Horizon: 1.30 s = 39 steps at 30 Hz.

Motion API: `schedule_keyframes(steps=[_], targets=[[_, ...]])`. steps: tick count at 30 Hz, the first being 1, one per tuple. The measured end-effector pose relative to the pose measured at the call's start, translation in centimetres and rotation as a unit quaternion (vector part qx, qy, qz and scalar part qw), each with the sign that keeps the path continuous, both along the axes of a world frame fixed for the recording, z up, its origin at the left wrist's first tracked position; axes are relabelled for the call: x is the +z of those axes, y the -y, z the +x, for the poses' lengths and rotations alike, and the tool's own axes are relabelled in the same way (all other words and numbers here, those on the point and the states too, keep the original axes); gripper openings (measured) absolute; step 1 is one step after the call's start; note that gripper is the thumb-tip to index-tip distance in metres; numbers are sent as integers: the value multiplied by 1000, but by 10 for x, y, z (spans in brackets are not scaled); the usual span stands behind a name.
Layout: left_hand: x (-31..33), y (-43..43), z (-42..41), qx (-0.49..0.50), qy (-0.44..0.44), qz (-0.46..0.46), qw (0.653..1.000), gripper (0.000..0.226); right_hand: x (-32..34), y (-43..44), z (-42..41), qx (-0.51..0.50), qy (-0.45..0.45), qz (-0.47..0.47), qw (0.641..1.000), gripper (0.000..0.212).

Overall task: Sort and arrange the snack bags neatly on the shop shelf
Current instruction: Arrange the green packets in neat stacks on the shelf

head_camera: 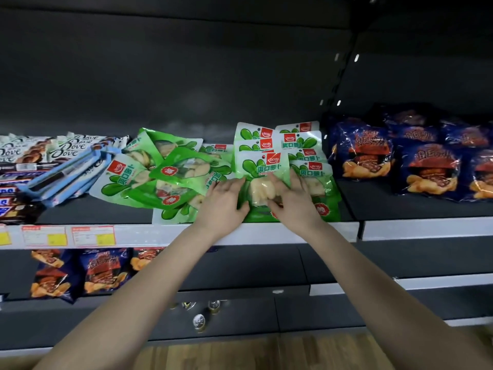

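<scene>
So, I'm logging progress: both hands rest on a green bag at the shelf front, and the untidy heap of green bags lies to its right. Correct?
No: in the head view the untidy heap lies left of the green bag. The left hand and right hand do rest on it.

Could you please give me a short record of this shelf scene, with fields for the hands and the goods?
left hand: rests on the front green bag, left side
right hand: rests on the same bag, right side
neat rows: green bags overlapping behind it
loose pile: green bags jumbled to the left
blue bags: right of the green ones
chocolate bars: far left
price tags: shelf edge, left
</scene>
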<state>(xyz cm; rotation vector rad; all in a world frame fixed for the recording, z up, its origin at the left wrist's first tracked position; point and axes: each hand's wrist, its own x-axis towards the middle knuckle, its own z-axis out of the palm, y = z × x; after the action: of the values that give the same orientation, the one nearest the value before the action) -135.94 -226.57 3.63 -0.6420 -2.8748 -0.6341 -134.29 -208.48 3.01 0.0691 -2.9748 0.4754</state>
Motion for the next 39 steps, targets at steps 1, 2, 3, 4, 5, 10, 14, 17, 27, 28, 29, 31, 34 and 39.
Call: schedule_keyframes(steps=[1,2,3,4,5,10,14,17,27,28,29,31,34,39], targets=[[-2,1,0,-2,-2,-9,1000,59,-3,1,-1,-5,-4,13,1000,63],[-4,1,0,-4,-4,-16,1000,60,-4,1,-2,-4,-9,24,1000,62],[-7,2,-1,-5,-4,-21,1000,60,-5,1,-4,1,-11,36,999,61],[-8,2,-1,-5,-5,-25,1000,61,-6,0,-5,10,-9,48,999,60],[-9,2,-2,-3,-7,-27,1000,61,-6,0,-6,18,-4,57,998,59],[-13,0,-3,9,-11,-28,1000,63,-6,3,-6,33,-33,103,994,61],[-15,-1,-2,12,-8,-32,999,62,-5,7,-7,53,-11,94,994,63],[-17,-2,-1,20,-14,-32,999,61,-6,6,-9,81,9,74,994,60],[-19,-3,1,23,-32,-33,999,45,-3,18,-10,76,-38,49,995,49],[-19,-3,1,23,-32,-31,999,44,-5,21,-10,69,-48,56,995,49],[-19,-2,1,23,-32,-29,999,43,-6,23,-9,62,-54,59,995,49],[-19,-2,1,22,-32,-28,999,43,-9,24,-7,52,-54,58,996,50],[-20,-2,1,23,-29,-32,999,43,-12,22,-9,62,4,47,997,53],[-21,-2,5,19,-37,-63,997,45,-10,20,-15,82,101,25,991,55]])
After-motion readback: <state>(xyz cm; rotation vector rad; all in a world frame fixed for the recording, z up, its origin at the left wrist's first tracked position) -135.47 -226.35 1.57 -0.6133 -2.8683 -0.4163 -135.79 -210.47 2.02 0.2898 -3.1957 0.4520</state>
